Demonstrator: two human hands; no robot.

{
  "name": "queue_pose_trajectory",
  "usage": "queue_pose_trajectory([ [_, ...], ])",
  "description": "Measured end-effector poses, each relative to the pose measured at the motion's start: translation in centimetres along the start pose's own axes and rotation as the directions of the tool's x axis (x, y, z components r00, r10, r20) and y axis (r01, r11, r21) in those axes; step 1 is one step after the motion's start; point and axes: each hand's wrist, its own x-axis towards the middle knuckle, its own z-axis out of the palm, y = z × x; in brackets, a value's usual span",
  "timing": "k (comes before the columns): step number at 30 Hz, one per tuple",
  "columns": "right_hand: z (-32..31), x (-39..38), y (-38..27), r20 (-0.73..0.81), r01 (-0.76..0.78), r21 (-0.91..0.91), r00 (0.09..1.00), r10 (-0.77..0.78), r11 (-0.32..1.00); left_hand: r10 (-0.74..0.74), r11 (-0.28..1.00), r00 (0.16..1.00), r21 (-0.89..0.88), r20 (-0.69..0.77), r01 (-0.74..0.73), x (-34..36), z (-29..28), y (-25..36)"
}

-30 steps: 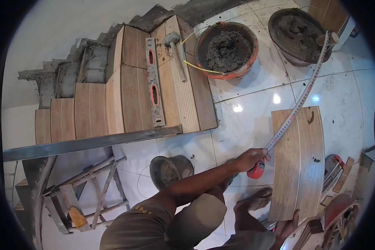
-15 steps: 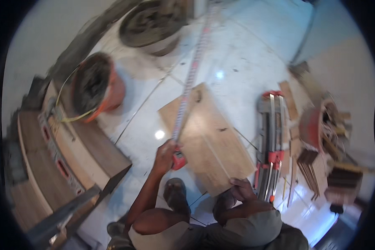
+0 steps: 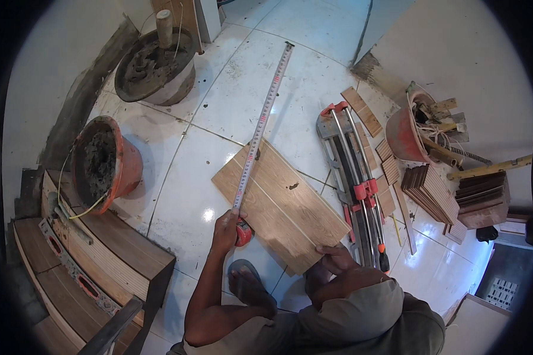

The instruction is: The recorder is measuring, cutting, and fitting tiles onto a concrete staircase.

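Observation:
My left hand (image 3: 224, 232) is closed around a red tape measure (image 3: 243, 233). Its long pale blade (image 3: 260, 123) runs out away from me, passing over the far left corner of a wood-look tile (image 3: 281, 207) and ending in a dark hook above the white floor. My right hand (image 3: 336, 259) pinches the near right corner of that tile, thumb on top; the fingers beneath are partly hidden. The tile lies slanted in front of my feet, with a straight line along its length and a small dark mark on its face.
On the right lies a tile cutter (image 3: 355, 183), beside stacked brown tiles (image 3: 429, 192) and a red bucket (image 3: 404, 133) of scraps. An orange bucket (image 3: 121, 165) and a wider tub (image 3: 183, 83) hold mortar at left. A spirit level (image 3: 80, 266) rests on wood-look steps (image 3: 130, 248).
My view has turned, so the buckets and tile cutter sit further left. The tape's far end has come into view. Both hands keep their hold.

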Motion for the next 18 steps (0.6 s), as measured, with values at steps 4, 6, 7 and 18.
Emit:
queue_pose_trajectory([
  [4,-1.9,0.1,1.0,-0.003,0.051,-0.003,0.999,-0.051,0.999,0.056,0.998,0.997,0.038,0.056,-0.058,0.8,0.5,0.0],
  [6,-2.2,0.1,1.2,0.0,0.036,0.005,0.999,-0.036,0.999,0.038,0.998,0.998,0.053,0.047,-0.041,1.1,0.6,0.2],
  [7,-2.0,0.2,1.2,0.008,0.018,0.015,1.0,-0.018,1.0,0.021,0.997,0.999,0.072,0.032,-0.023,1.0,0.5,0.4],
  [18,-6.7,0.0,-2.0,-0.176,-0.649,-0.139,0.759,0.627,0.748,0.015,1.0,1.0,-0.017,-0.02,-0.015,2.0,0.9,-0.8],
])
